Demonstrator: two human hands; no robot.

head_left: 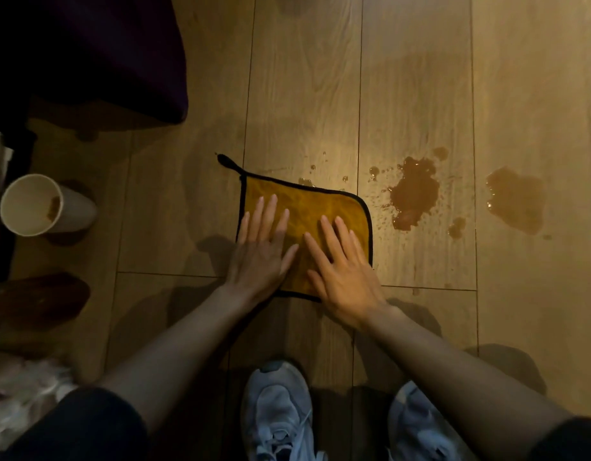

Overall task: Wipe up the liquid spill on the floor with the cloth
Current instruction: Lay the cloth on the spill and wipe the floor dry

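Observation:
A yellow cloth (324,202) with a black hem and a hanging loop lies flat on the wooden floor. My left hand (260,251) presses on its left half, palm down, fingers spread. Beside it, my right hand (342,271) rests flat on the cloth's right half. To the right of the cloth sits a brown liquid puddle (413,194), apart from the cloth's edge. A second puddle (517,201) lies farther right, with small droplets (374,171) scattered between and above the cloth.
A white paper cup (42,209) lies tipped on its side at the left, with brown residue inside. A dark piece of furniture (87,54) fills the upper left. My blue sneakers (277,414) stand at the bottom centre. A brown shoe (37,297) sits at the left.

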